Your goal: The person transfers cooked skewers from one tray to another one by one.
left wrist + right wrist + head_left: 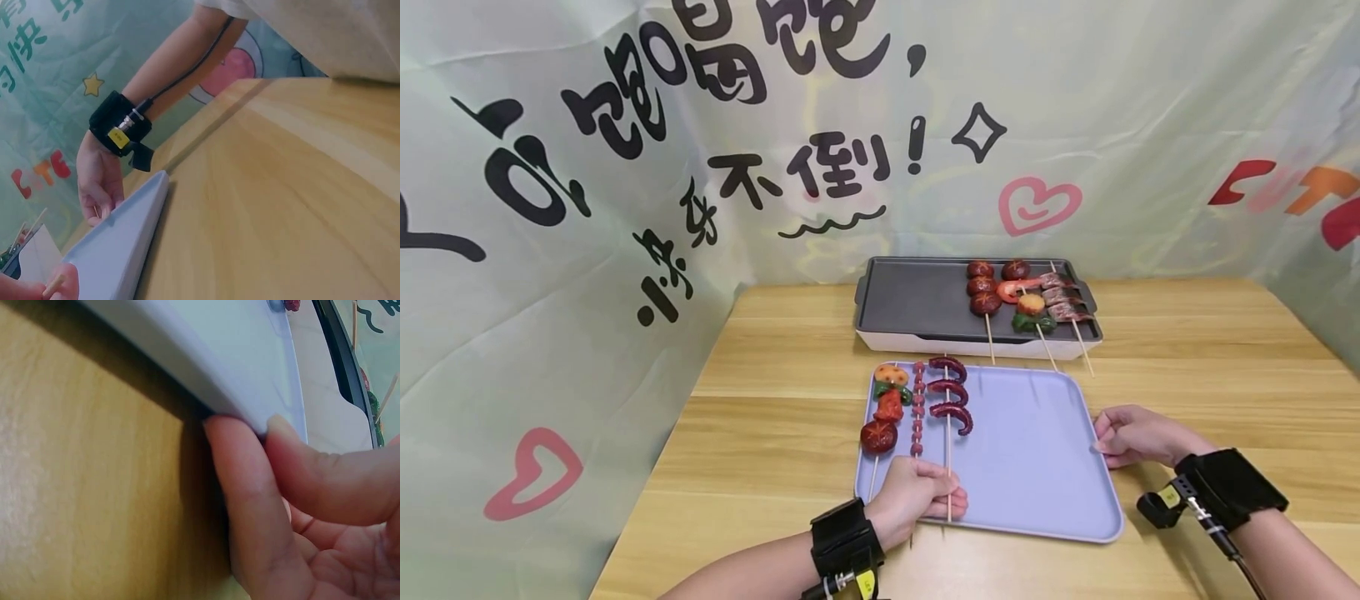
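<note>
Left hand [904,497] pinches tentacle skewer [951,387] by its stick, near edge of tray [1022,467]; lifted or resting, hard to tell. Right hand [1138,435] pinches right edge. Risk: loose grip, skewer rolls; right tug, tray skews.

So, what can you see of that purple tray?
The purple tray is a rounded rectangle with a low raised rim, smooth and plastic-looking. It sits on the wooden table, on the person's side of the griddle. A mixed skewer and a thin skewer of pink pieces lie toward its left side; the left hand holds a tentacle skewer over it. The right hand has its grip on the right rim.
</note>
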Tool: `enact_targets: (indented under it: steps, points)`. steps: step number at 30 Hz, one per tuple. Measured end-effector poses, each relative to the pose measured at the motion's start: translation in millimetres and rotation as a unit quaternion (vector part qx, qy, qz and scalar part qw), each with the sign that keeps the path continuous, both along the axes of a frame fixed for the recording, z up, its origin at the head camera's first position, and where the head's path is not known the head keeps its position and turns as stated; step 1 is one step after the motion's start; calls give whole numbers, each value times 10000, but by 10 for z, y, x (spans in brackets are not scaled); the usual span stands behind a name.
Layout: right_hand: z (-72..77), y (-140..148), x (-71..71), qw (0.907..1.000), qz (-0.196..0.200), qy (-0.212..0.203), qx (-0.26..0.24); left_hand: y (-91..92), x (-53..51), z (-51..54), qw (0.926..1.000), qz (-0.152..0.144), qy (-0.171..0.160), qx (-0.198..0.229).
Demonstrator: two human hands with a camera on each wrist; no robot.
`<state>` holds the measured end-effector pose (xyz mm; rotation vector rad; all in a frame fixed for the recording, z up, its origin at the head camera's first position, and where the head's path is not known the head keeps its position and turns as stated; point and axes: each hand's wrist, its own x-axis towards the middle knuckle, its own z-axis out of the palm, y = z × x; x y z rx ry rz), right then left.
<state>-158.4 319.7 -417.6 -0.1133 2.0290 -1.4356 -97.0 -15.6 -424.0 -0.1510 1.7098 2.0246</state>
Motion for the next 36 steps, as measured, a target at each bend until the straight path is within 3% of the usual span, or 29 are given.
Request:
enact_targets:
  steps: [7, 11, 15, 18, 21, 27, 36]
  points:
    - [10, -8, 4, 10000, -14, -5, 18, -57, -31, 5, 9990, -301, 280, -196]
    - [10, -8, 2, 10000, 9, -9, -14, -103, -73, 38, 9937, -696, 533, -703]
    - [8, -6, 0, 10000, 20, -6, -39, -138, -116, 100, 9792, -1162, 776, -1470]
    - [10, -4, 1, 10000, 33, 3, -68, -148, -143, 140, 9696, -1382, 896, -1808]
    - [14, -5, 5, 10000, 53, 10, -77, -146, -165, 162, 9618, -1531, 1012, -2033]
    - [26, -6, 11, 10000, 27, -6, -16, -120, -200, 185, 9362, -1874, 1439, -2603]
    - [42, -16, 13, 10000, 41, -43, -71, -108, -226, 199, 9059, -2147, 1918, -3104]
